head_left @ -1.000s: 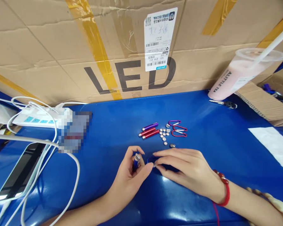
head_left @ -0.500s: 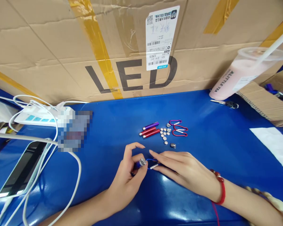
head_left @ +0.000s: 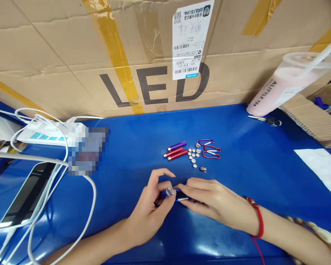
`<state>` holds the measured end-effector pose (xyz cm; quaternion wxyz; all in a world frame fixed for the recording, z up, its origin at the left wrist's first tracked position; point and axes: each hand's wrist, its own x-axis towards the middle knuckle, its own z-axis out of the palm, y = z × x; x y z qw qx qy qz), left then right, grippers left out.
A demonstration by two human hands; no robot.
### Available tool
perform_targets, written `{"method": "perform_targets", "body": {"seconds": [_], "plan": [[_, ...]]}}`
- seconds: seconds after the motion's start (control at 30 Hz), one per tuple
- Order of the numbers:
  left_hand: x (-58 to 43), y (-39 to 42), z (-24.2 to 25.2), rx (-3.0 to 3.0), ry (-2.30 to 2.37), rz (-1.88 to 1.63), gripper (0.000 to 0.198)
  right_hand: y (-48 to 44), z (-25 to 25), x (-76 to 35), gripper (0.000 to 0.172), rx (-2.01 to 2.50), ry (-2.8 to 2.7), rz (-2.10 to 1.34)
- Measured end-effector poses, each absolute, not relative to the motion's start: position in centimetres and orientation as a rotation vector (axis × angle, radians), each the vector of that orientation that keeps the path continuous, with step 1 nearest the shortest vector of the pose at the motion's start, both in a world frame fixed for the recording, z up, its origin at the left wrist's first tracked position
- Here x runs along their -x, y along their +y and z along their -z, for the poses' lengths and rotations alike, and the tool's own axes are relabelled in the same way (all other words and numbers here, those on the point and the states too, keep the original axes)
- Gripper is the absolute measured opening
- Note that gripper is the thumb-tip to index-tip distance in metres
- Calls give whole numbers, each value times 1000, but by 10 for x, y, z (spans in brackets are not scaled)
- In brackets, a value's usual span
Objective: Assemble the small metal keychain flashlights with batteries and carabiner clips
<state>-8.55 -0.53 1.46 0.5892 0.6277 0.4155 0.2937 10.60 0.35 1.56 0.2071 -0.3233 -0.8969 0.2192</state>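
My left hand is wrapped round a small blue metal tube, like a mini flashlight, its silver end pointing up toward the right. A blue carabiner with a silver gate is pinched by the fingers of my right hand, close against the tube's silver end. Whether the two are hooked together I cannot tell. Beyond the hands lie a purple tube and two red tubes. Several button cells, a silver end cap, a purple carabiner and two red carabiners are beside them.
A large cardboard box walls off the back of the blue table. White cables, a power strip and a phone occupy the left. To the right are a drink cup, keys and white paper.
My right hand has closed its fingers on the blue carabiner and brought it nearer the tube's end. My left hand keeps its hold, shifted slightly right.
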Motion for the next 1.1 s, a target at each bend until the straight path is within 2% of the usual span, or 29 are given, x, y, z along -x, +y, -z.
{"method": "perform_targets", "body": {"seconds": [0.2,0.67,0.9,1.1], "plan": [[84,-4,-15,-1471,949,-690,20,3,-14,-102,23,926,-2344,-734],[84,-2,-12,-1540,993,-615,17,13,-11,-111,22,1078,-2063,-600],[85,-2,-14,-1685,890,-450,21,6,-17,-103,21,989,-2026,-564],[85,-3,-15,-1766,893,-441,21,3,-16,-99,24,963,-2033,-600]]}}
